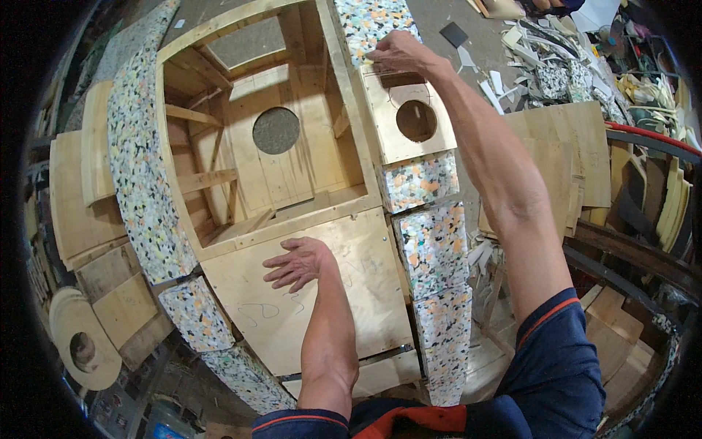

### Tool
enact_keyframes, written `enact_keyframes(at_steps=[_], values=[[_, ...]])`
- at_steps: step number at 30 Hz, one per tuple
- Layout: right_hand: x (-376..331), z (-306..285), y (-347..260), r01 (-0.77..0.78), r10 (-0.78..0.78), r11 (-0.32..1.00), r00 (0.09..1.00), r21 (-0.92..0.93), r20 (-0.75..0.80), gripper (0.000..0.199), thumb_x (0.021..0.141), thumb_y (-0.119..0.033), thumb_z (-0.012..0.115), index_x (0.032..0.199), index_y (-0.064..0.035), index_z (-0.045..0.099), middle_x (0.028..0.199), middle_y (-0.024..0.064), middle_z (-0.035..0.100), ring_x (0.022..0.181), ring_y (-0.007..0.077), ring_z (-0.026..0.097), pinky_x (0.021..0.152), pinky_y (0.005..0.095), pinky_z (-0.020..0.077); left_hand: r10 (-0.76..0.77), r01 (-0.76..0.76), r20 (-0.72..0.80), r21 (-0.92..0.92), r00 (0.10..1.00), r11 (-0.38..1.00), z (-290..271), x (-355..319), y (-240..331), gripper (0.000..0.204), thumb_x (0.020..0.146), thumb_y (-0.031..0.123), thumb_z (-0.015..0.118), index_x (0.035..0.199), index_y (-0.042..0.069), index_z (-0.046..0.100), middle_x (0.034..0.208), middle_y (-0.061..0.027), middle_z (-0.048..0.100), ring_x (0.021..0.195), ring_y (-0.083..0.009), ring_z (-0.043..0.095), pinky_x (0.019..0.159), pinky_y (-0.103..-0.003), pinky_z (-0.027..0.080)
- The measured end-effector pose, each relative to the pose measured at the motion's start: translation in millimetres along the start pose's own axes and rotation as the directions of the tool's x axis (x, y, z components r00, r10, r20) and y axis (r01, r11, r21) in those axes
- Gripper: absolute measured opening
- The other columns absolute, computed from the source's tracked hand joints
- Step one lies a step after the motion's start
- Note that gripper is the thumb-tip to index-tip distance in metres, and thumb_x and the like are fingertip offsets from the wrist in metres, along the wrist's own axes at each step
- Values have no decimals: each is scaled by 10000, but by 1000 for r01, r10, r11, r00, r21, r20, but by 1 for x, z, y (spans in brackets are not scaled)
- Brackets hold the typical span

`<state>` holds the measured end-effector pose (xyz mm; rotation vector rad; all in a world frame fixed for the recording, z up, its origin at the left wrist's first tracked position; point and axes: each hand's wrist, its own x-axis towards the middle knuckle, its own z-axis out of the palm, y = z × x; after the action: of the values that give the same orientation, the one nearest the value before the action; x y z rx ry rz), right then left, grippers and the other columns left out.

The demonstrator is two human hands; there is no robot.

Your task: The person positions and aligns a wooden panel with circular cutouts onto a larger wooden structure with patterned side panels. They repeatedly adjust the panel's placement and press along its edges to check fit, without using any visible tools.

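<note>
Right hand (395,53): fingers curled down, pressing the near edge of the multicoloured speckled rebonded-foam slab (365,20) at the far end of the right armrest; no closed grasp visible
Left hand (298,263): flat, fingers spread, holding nothing, resting on the pale plywood front panel (307,307)
Frame: open pale wooden sofa frame (270,139) between both hands, foam strips along both sides
Step, judged: seating foam onto the arm
Next move calls for: firm even pressure along the foam edge, left hand bracing
</note>
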<state>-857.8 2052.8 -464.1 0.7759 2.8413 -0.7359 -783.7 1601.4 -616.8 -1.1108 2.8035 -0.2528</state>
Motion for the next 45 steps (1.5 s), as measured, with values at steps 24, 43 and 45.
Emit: enact_keyframes(at_steps=[24,43,45], values=[[-4,10,1,-6,8,1000,997,23,-79,454,947,-411,737,969,34,820,857,254,774,781,383,748,803,493,600,7,-7,16,-25,1000,1000,0,1,-1,785,1115,540,368,1749,116,181,1808,-254,116,1643,-500,179,1233,-751,242],[-24,4,25,-39,43,999,967,21,-251,396,968,-356,669,1005,9,821,926,251,785,840,420,754,831,505,593,11,-12,-31,-14,999,1000,-1,-1,1,775,1113,526,378,1746,116,202,1801,-255,143,1635,-499,207,1223,-750,263],[-25,4,25,-80,81,997,985,14,-151,424,1002,-381,680,1097,8,819,982,229,807,866,394,771,814,493,594,9,-7,-35,36,999,999,1,-1,1,772,1108,527,384,1743,119,220,1801,-251,152,1629,-499,223,1218,-748,274]])
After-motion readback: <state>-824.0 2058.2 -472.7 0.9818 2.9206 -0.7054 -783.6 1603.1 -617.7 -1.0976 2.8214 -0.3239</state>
